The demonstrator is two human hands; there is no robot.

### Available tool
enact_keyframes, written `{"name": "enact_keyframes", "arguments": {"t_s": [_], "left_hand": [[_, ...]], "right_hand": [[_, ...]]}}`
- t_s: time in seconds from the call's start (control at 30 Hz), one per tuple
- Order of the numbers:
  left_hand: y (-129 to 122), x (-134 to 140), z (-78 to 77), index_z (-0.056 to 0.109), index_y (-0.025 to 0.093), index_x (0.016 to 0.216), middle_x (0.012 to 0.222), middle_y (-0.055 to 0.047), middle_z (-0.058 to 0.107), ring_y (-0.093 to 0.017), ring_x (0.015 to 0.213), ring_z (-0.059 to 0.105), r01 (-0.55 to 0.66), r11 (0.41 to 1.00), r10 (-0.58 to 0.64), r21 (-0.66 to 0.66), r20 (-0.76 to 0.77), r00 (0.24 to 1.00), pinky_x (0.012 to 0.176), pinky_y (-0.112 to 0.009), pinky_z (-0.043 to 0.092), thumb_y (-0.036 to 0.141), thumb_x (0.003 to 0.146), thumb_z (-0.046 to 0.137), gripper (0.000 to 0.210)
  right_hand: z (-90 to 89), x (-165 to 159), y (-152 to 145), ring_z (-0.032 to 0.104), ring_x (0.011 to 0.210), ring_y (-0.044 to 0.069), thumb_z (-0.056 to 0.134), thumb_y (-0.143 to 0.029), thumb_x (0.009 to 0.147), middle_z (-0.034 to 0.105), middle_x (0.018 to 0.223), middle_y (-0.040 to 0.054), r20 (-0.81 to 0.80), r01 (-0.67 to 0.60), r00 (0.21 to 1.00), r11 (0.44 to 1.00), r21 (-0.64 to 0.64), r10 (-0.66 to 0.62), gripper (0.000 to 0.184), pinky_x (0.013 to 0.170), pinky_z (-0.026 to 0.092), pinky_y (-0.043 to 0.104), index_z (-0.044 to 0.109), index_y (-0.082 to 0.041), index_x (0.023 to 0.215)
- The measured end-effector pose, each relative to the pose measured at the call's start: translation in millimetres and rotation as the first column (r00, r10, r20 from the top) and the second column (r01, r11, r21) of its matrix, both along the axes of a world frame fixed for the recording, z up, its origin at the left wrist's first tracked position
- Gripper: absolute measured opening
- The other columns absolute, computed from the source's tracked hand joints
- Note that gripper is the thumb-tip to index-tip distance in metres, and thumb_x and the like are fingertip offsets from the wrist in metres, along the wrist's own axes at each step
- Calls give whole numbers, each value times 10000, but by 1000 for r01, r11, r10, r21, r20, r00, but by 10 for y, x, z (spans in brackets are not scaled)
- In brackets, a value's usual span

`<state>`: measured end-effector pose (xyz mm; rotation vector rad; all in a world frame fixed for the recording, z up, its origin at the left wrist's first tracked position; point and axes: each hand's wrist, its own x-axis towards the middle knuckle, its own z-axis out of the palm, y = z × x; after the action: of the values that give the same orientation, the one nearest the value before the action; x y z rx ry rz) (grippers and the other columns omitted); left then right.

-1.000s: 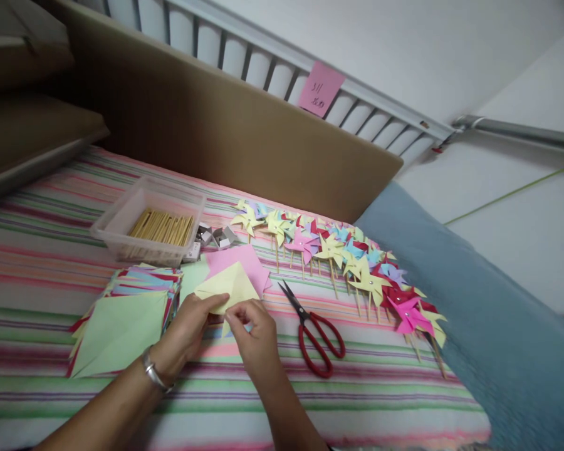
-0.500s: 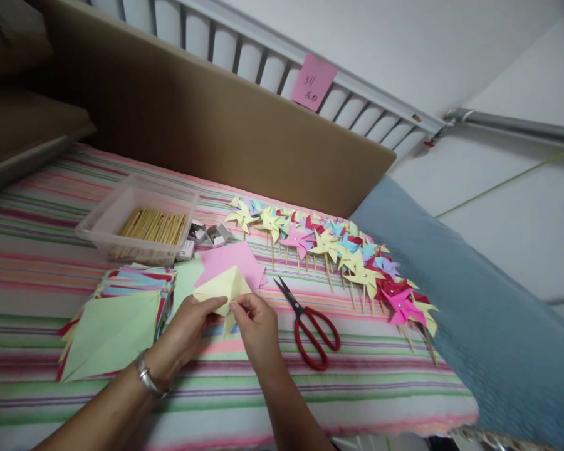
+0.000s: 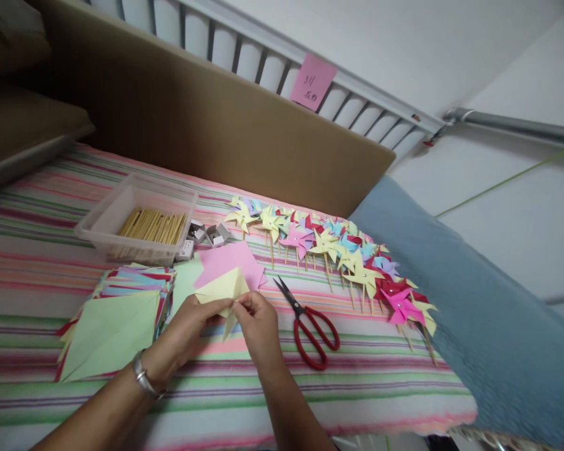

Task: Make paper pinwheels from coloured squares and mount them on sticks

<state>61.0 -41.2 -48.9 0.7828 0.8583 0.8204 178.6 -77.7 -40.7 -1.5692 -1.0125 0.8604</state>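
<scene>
Both my hands hold a pale yellow paper pinwheel [image 3: 223, 286] with its corners partly bent in. My left hand [image 3: 195, 322], with a silver bracelet on the wrist, pinches it between thumb and fingers near its middle. From the right, the fingertips of my right hand [image 3: 258, 319] press together on the same spot; what lies under them is hidden. Beneath the hands are loose sheets of pink paper [image 3: 237, 260] and green paper [image 3: 183, 285]. Scissors with red handles [image 3: 305, 322] lie slightly open beside my right hand.
A stack of coloured paper squares [image 3: 113, 338] lies at left. Behind it stands a clear plastic box [image 3: 103, 216] of wooden sticks [image 3: 153, 225], with small white boxes [image 3: 217, 234] alongside. Finished pinwheels [image 3: 326, 243] line the right side. A cardboard sheet [image 3: 216, 125] stands at the back.
The yellow paper has shifted very slightly to the right, and my left thumb has moved closer to my right fingertips. Everything else stays where it was.
</scene>
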Motion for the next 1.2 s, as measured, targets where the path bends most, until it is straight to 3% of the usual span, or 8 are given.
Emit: {"name": "enact_keyframes", "arguments": {"t_s": [0.3,0.4,0.47,0.57,0.7,0.8,0.97,1.2], "left_hand": [[38,-2,-113,674,128,814,718,-45,681,-196,660,597,-64,998,61,-10,-182,981,603,-291,454,269,607,716,254],[57,-32,-88,678,125,814,730,-59,694,-212,680,616,-44,998,37,-34,-178,983,625,-304,464,264,595,715,262],[63,-48,-64,682,127,850,767,-71,707,-219,701,627,-7,999,1,-38,-156,988,635,-303,462,264,597,709,289],[56,-55,-37,684,133,917,799,-78,721,-220,704,636,62,997,-66,-40,-109,992,637,-297,454,250,600,702,338],[33,-49,-43,685,144,968,809,-74,727,-214,716,642,130,990,-134,-50,-72,988,626,-282,443,230,603,697,376],[17,-46,-91,681,158,993,822,-67,725,-206,704,636,160,986,-163,-37,-90,983,602,-274,429,244,617,693,386],[1,-40,-135,674,157,998,856,-75,716,-192,703,620,182,982,-184,-43,-75,980,606,-268,422,249,646,694,364],[-13,-2,45,709,158,842,849,-65,718,-179,793,622,177,982,-170,-61,104,980,773,-258,441,236,628,737,229]], "right_hand": [[-12,27,-7,535,584,138,569,-229,704,584,607,-18,66,-27,997,999,-38,30,83,558,413,234,596,-168,654],[9,132,6,596,739,178,589,-253,712,664,804,31,177,41,984,999,-26,-36,117,664,452,274,639,-176,784],[32,207,20,599,913,211,636,-261,683,663,990,57,191,84,978,996,0,-83,246,777,455,309,641,-192,920],[67,269,38,621,919,230,694,-250,622,675,980,58,-55,-13,998,998,-58,10,452,772,474,334,588,-204,1059],[100,266,39,650,720,204,718,-199,574,700,863,31,-442,-246,876,967,-70,191,506,631,490,302,561,-191,1056],[98,264,29,638,697,183,717,-146,547,695,821,13,-477,-305,844,951,-49,246,451,624,481,276,596,-177,980],[60,283,24,612,677,173,700,-119,538,678,767,-4,-423,-278,879,957,-82,219,401,581,458,252,619,-175,928],[51,241,38,633,679,197,698,-139,545,701,797,18,-551,-155,825,988,-15,121,403,638,479,302,620,-170,939]]}}
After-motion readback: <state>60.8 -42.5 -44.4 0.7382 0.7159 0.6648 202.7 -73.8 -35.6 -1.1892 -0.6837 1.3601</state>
